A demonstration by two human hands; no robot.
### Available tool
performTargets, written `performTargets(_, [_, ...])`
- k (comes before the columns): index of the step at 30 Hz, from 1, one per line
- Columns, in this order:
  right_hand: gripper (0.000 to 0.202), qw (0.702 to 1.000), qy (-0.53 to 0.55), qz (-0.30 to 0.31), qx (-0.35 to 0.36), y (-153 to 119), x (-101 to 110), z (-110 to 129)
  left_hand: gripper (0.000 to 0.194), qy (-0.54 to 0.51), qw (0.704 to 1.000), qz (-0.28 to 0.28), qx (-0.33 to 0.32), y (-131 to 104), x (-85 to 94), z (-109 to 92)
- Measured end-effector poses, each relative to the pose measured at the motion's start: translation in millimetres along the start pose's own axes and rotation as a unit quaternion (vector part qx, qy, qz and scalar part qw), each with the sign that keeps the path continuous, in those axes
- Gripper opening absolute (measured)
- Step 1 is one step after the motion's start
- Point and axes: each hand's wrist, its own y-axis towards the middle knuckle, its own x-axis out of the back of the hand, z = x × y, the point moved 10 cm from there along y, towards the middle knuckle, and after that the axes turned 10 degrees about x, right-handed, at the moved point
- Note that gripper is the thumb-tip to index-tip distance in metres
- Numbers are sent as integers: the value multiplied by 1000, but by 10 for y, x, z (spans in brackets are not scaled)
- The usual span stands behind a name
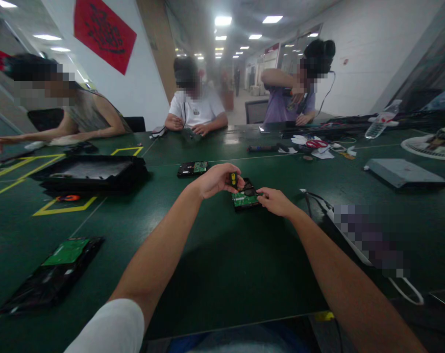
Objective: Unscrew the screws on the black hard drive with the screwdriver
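A hard drive with a green circuit board point(245, 198) lies on the dark green table in front of me. My left hand point(219, 181) is closed around a small black and yellow tool point(233, 179), held over the drive's upper left side. The tool's lower end is hard to make out. At the drive's right edge, my right hand point(276, 201) has its thumb and forefinger pinched against the side. A second drive point(192, 168) rests farther back to the left, and a larger black device with a green board point(55, 272) lies at the near left.
A black tray point(92, 171) stands at the left, by yellow tape marks. At the right are a grey metal box point(404, 172), a white power strip point(349, 235) with cables, and a bottle point(382, 120). Three people sit across the table point(215, 245).
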Motion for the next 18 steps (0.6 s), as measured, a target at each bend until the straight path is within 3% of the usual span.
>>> performTargets(8, [41,1000,1,-6,4,-5,-15,-6,27,42,999,-13,-21,6,137,-46])
performTargets(18, [41,1000,-6,-4,4,-1,-1,13,29,29,999,20,2,39,-27,46])
